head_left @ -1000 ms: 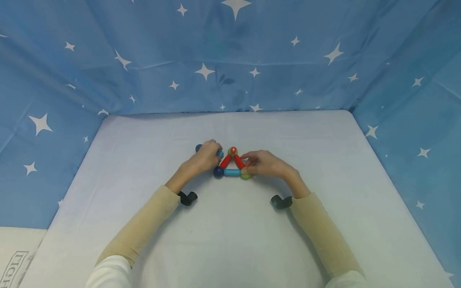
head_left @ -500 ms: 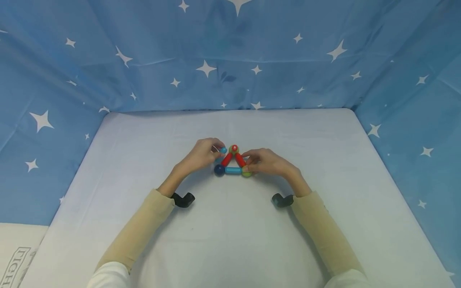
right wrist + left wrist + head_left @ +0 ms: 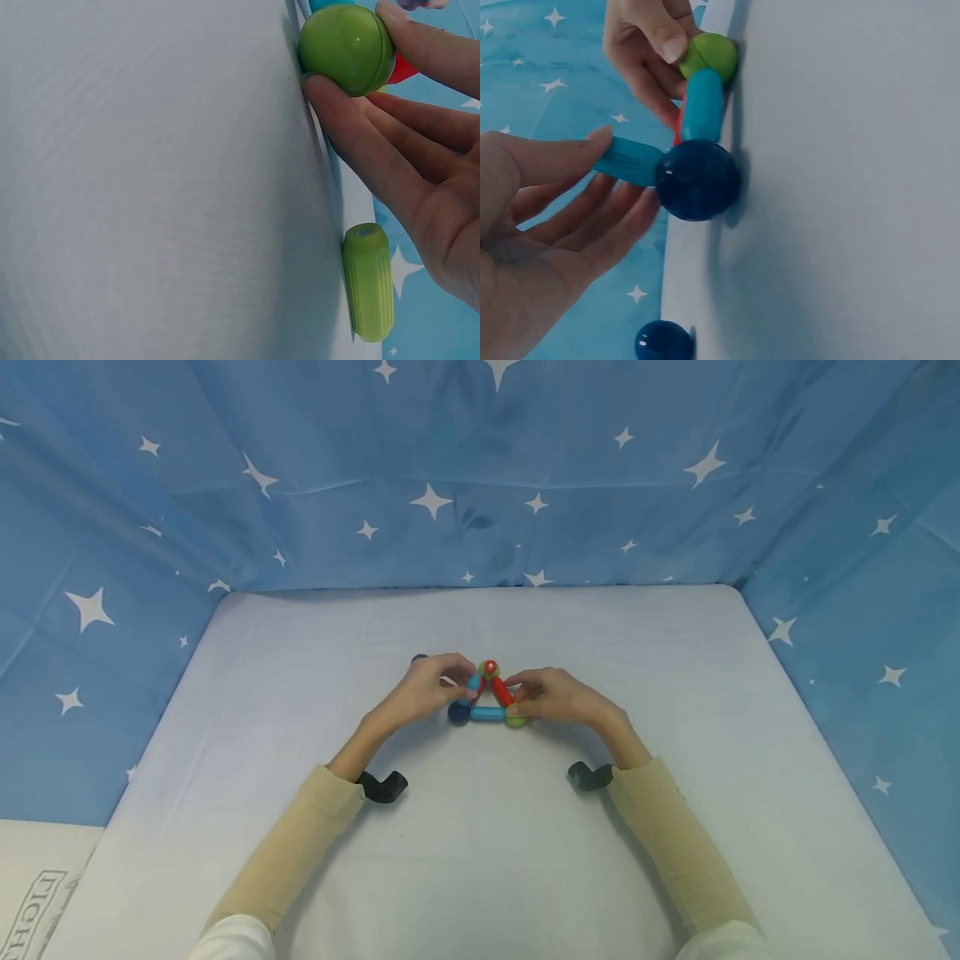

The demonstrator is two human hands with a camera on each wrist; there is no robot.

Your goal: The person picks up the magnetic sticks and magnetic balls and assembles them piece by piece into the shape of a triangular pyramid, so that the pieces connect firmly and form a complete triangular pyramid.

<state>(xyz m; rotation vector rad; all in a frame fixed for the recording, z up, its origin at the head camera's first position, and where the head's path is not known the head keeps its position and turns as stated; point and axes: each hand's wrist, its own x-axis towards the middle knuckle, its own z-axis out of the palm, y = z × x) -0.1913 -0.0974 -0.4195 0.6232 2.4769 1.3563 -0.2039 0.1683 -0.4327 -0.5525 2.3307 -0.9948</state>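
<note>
In the head view a triangle of ball-and-rod building pieces lies on the table: a dark blue ball (image 3: 459, 714), a light blue rod (image 3: 487, 713), a green ball (image 3: 515, 717) and red rods (image 3: 502, 692). At its far corner is another green ball with a red-and-white end (image 3: 490, 668) on top. My left hand (image 3: 430, 687) pinches a second light blue rod (image 3: 630, 160) between thumb and fingers, its end against the dark blue ball (image 3: 697, 180). My right hand (image 3: 558, 697) pinches the near green ball (image 3: 346, 51) between thumb and finger.
A loose dark blue ball (image 3: 664, 341) lies behind my left hand. In the right wrist view a green rod (image 3: 367, 283) rests on the white table (image 3: 480, 860). Blue star-patterned cloth (image 3: 315, 468) hangs around the table's back and sides.
My left hand has come away from the loose dark blue ball with the light blue rod and brought it right and down onto the triangle's dark blue ball. My right hand stays put.
</note>
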